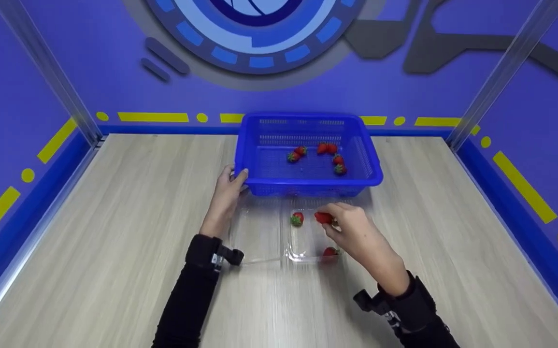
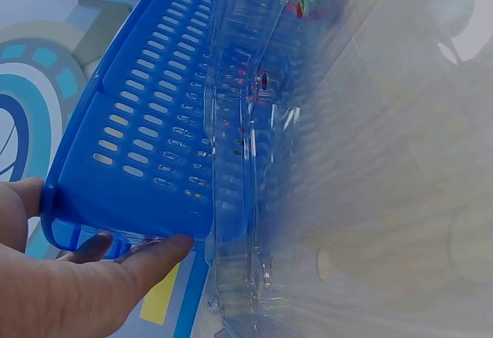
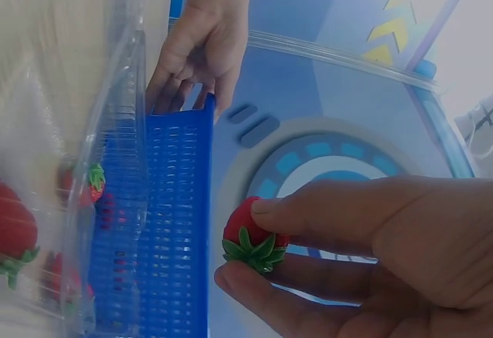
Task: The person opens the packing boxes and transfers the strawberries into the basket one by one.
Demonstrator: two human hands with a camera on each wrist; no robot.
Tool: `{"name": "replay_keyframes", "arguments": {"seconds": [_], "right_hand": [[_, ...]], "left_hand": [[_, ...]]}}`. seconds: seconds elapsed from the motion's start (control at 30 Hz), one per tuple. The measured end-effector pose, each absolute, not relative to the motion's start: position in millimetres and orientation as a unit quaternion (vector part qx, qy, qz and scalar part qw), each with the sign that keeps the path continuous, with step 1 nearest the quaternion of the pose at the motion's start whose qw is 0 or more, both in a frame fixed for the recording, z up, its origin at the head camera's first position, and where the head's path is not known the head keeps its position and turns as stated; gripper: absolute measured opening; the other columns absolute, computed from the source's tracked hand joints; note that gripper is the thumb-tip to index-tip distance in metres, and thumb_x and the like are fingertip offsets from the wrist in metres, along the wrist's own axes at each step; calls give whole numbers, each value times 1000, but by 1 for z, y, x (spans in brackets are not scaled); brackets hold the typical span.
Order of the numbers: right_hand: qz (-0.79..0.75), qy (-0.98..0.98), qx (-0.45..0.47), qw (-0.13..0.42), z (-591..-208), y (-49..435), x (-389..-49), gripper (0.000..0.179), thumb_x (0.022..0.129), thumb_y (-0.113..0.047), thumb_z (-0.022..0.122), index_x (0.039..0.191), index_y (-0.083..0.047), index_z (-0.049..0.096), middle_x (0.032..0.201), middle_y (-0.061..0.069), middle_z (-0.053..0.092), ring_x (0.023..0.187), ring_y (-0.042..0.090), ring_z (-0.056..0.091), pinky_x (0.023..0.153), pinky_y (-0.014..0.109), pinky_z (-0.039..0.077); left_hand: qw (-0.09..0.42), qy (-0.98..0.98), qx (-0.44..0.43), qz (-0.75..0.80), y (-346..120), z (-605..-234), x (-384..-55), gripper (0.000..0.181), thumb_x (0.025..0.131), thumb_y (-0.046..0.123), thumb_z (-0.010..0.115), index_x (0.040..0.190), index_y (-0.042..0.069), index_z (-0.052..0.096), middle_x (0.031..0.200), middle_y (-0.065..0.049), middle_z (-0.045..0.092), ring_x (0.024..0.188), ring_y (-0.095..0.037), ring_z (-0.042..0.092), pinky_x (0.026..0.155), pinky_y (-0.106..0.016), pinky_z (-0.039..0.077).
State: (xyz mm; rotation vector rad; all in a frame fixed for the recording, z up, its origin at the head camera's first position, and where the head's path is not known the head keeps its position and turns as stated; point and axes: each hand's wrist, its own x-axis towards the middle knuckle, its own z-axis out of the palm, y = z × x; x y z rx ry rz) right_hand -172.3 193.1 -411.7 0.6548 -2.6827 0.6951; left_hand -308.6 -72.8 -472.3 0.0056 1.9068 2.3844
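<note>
My left hand (image 1: 225,195) grips the front left corner of a blue plastic basket (image 1: 312,182), thumb over its rim. Between thumb and fingers, my right hand (image 1: 356,234) pinches a red strawberry (image 3: 245,234) with green leaves, held above a clear plastic clamshell box (image 1: 303,257). Inside that box lie a strawberry (image 1: 297,219) near the middle and another strawberry (image 1: 330,253) by the front right corner, seen partly through the plastic. Several more strawberries (image 1: 338,159) rest on the basket's floor.
The box's clear lid half (image 1: 257,237) lies opened to the left, in front of the basket. All stands on a light wood table (image 1: 134,232). Blue-purple panels (image 1: 114,58) with yellow marks enclose the back and both sides, close behind the basket.
</note>
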Motion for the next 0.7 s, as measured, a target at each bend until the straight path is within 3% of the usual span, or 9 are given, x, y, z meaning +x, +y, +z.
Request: {"name": "replay_keyframes", "arguments": {"seconds": [0.2,0.5,0.7], "right_hand": [[243,-935,217,141,-410,198,-197,19,80,0,71,99,-2,68,90,10,69,81,21,66,67,30,55],[236,-949,137,155,-405,211,-266,26,85,-8,69,110,-1,67,100,17,68,86,28,64,73,41,52],[251,-950,118,143,-409,213,-281,25,85,-6,68,110,-2,67,98,16,69,84,27,63,72,41,51]], "left_hand": [[38,621,2,783,-72,-472,-309,42,98,20,52,134,4,38,133,-28,46,121,-36,50,101,-49,38],[31,620,-1,784,-72,-472,-312,41,98,19,52,134,3,39,133,-29,45,121,-37,49,100,-51,38],[42,624,-2,780,-72,-471,-310,42,98,20,52,134,4,38,134,-28,44,123,-37,48,101,-49,39]]}}
